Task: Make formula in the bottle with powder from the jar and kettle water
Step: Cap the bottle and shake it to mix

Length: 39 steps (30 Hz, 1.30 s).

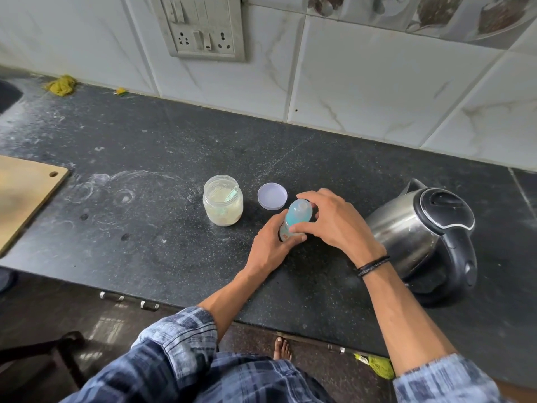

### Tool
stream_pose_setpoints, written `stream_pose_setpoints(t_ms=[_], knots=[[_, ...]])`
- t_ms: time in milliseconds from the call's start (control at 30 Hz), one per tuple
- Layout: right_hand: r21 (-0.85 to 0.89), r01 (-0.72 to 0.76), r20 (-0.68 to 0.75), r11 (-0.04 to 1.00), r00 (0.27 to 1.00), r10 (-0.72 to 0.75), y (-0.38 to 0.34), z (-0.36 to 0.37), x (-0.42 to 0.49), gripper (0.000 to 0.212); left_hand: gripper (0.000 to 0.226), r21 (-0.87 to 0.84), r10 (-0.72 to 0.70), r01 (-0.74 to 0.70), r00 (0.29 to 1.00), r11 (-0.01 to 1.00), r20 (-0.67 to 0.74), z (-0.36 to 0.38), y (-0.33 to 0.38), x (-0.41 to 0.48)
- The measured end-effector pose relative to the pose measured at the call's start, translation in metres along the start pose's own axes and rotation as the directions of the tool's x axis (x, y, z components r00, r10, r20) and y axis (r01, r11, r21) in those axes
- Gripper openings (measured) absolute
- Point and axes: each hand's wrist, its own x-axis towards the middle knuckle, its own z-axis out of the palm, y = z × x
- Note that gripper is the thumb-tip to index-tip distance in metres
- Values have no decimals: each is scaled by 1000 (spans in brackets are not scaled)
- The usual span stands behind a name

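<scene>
The step in hand, as I judge it, is turning the top of the bottle (297, 218). I cannot tell whether it is going on or coming off. My left hand (270, 245) is curled round the lower body of the bottle and grips it from the near left side. My right hand (334, 219) arches over the top, with thumb and fingertips pinching the blue collar around the clear cap.

To do this well, I would let the left hand be the anchor and do all the turning with the right, twisting from the fingertips and not from the wrist. The bottle leans a little, top away from me, so I would bring it upright before the top goes loose, or anything inside may slop out. I cannot see whether its base sits on the desk (174, 141), because the left hand hides it.

The bottle lies between my two hands, touched by both, near the middle of the desk. The open jar (223, 203) of powder stands to its left, apart from my hands, with what looks like a pale green scoop inside. Its lid (272, 196) lies on the desk between jar and bottle, just beyond my fingers. The kettle (421, 237) stands close by my right wrist, lid down.
</scene>
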Motion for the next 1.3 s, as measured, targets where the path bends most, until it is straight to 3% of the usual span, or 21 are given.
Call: stream_pose_setpoints(t_ms=[100,233,300,433,633,800,900,1000,1167,1300], knots=[[42,57,-4,997,998,-57,2,-4,-1,80,66,3,4,-4,1000,1000,-12,0,0,0],[61,82,-59,995,995,-79,1,0,-2,51,64,13,19,-19,1000,1000,-16,-1,2,-1],[57,60,-77,997,995,-56,0,0,0,48,65,8,19,-19,1000,1000,-11,-1,2,-1],[16,43,-85,999,995,-42,3,-5,0,61,67,-1,2,-2,1000,1000,-11,0,3,-2],[77,33,-132,996,991,-23,-3,2,-4,42,64,-2,9,-9,1000,1000,-12,-1,3,-1],[54,-2,-168,999,986,11,-2,0,-6,65,63,-2,3,-3,1000,1000,-17,0,1,-2],[69,47,-175,997,984,-35,-3,3,-9,47,63,11,11,-10,1000,1000,-24,0,1,-1],[83,5,-205,997,979,12,-7,9,-10,35,63,14,17,-17,999,1000,-29,0,2,-1],[58,-35,-283,998,958,50,-7,7,-11,54,60,11,12,-11,999,1000,-39,1,0,-1],[82,30,-207,996,978,-12,-6,7,-15,44,63,14,11,-10,1000,1000,-28,0,2,-2]])
